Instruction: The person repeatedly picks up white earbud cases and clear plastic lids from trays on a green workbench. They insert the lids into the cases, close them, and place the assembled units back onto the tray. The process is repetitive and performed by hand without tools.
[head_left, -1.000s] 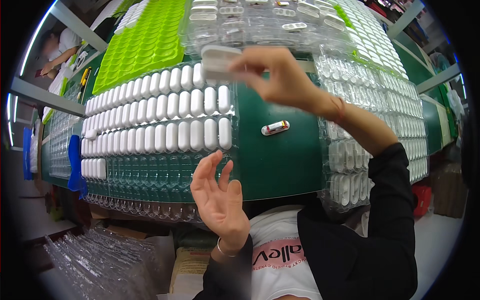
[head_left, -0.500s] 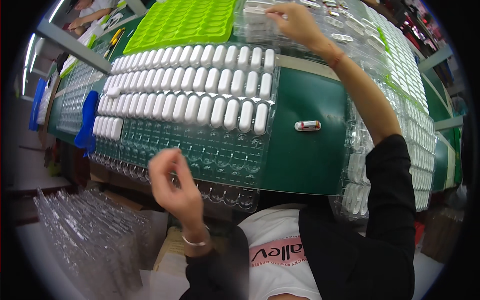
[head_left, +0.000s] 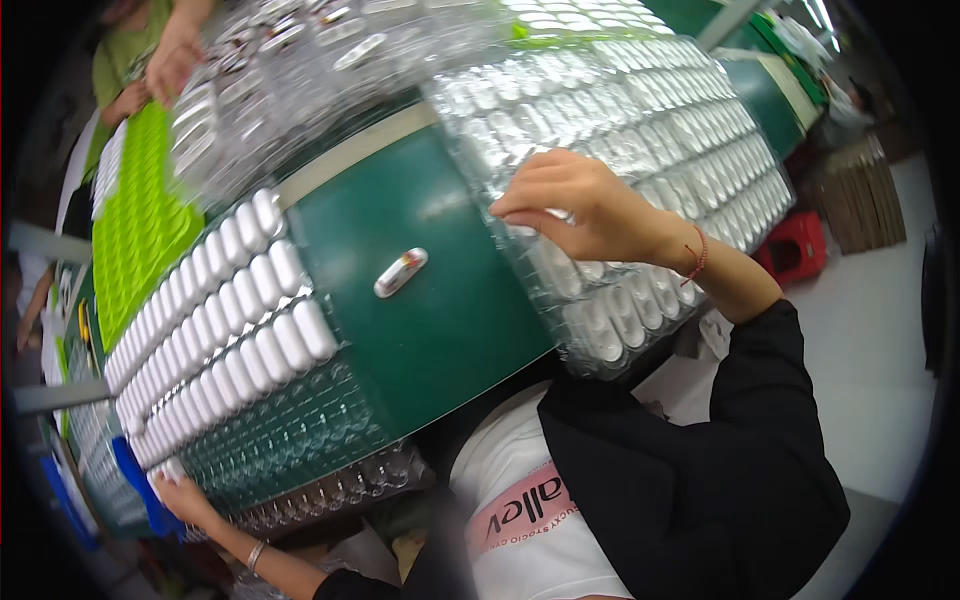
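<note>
My right hand (head_left: 575, 205) is held over the right-hand clear blister tray (head_left: 650, 150), thumb and fingers pinched together. A small pale glint shows at its fingers, too little to name. At the far left end of the other clear tray (head_left: 290, 420), my left hand (head_left: 188, 500) has its fingers bent round a white oval case (head_left: 168, 468); the fingertips are partly hidden. Full rows of white cases (head_left: 240, 305) fill the back of that tray, while its front cells are bare. Between the trays, a small white capsule-shaped piece with red and yellow print (head_left: 401, 273) lies alone on the green tabletop (head_left: 430, 340).
Clear blister packs (head_left: 330, 60) with printed pieces are heaped at the back. Beside them lies a lime-green moulded tray (head_left: 145, 225). A blue strip (head_left: 140, 485) hangs at the left edge. Another person's hand (head_left: 175, 60) is at the top left. A red stool (head_left: 795, 250) stands at right.
The view has turned right. My right hand has come from the back heap to over the right tray. My left hand has moved left from the bare cells to the white cases.
</note>
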